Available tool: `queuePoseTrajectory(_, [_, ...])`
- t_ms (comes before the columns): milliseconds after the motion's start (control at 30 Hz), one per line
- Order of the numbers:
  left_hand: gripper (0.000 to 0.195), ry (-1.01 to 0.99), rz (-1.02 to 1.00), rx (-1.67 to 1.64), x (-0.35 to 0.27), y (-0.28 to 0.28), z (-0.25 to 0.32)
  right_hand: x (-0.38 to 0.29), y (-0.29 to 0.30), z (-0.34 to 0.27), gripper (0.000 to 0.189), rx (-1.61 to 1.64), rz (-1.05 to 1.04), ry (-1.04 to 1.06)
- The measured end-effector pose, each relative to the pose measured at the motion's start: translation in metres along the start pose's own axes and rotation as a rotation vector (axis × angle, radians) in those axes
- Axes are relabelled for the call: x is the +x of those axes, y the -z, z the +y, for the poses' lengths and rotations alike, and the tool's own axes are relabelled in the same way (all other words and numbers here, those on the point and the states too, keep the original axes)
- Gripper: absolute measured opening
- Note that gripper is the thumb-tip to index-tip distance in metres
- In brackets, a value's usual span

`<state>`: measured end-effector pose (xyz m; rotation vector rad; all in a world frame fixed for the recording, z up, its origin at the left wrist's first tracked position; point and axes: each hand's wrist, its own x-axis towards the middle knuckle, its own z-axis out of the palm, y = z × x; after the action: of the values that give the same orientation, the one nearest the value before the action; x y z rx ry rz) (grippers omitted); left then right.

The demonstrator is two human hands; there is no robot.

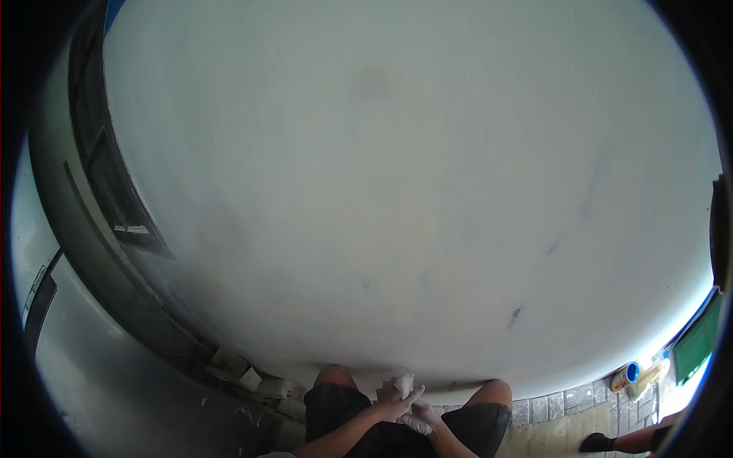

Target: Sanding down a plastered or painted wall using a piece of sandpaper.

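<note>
My left hand [391, 399] and my right hand [425, 416] are together between my bent knees, low in the view. A crumpled, whitish cloth or similar soft material [404, 386] shows at my left hand's fingers. More wrinkled whitish material [416, 424] lies under and against my right hand's palm. Which hand grips which part is hard to tell. Right in front of me rises a broad, pale painted wall [401, 200], with faint smudges and a small dark mark [515, 316] low to the right.
Pale blocks [272, 388] lie at the wall's foot on the left, beside a silvery car-like panel [103, 355]. To the right are paving blocks [539, 409], an open blue-rimmed can [632, 372], a yellowish plastic bag [648, 380], a green panel [697, 340] and another person's dark-shod foot [597, 442].
</note>
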<state>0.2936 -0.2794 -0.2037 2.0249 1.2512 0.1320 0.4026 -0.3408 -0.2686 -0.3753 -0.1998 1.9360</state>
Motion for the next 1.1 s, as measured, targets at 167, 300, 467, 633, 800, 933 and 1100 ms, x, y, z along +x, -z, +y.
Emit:
queuePoseTrajectory(167, [0.074,-0.102,-0.032,0.254,-0.015,0.038,-0.009,-0.001,0.005,0.006,0.067,0.019,-0.015,-0.072])
queuePoseTrajectory(300, [0.053,-0.214,-0.465,0.188,-0.047,0.131,0.044,-0.002,-0.001,-0.003,0.066,0.003,-0.067,-0.058])
queuePoseTrajectory(467, [0.044,-0.817,0.358,0.210,-0.078,0.221,0.145,-0.009,-0.032,-0.008,0.050,-0.007,0.084,0.017])
queuePoseTrajectory(633, [0.060,-1.186,0.923,0.740,-0.044,0.240,0.196,-0.004,-0.005,0.001,0.045,-0.067,0.196,0.011])
queuePoseTrajectory(800, [0.066,-1.224,0.962,0.882,0.011,0.239,0.221,0.000,0.005,0.006,0.041,-0.057,0.264,0.047])
queuePoseTrajectory(933, [0.069,-0.953,1.274,0.768,-0.001,0.269,0.199,-0.002,-0.006,0.003,0.037,-0.042,0.342,0.045])
queuePoseTrajectory(1100, [0.069,-0.597,1.844,0.305,-0.007,0.364,0.109,0.000,0.010,-0.002,0.036,-0.082,0.354,0.079])
